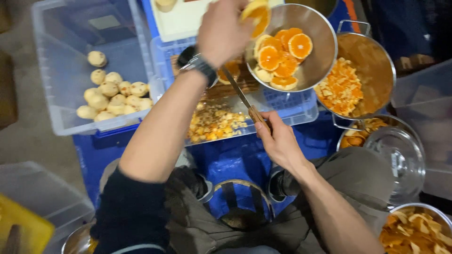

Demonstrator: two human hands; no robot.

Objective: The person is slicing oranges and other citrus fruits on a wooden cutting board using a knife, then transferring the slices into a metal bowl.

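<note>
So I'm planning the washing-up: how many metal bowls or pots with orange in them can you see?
4: a bowl of orange slices top centre, a handled pot of peel to its right, one partly hidden under a glass lid, one bottom right. More may be hidden.

Left hand (221,30) reaches far forward, arm outstretched, fingers curled shut — right hand (278,138) closed, held nearer.

The bowl (315,56) with orange slices (280,56) sits on a crate (292,106), a pot (372,75) of peels (341,89) is right of it, and a tub (70,70) of peeled fruit (110,96) is left.
</note>
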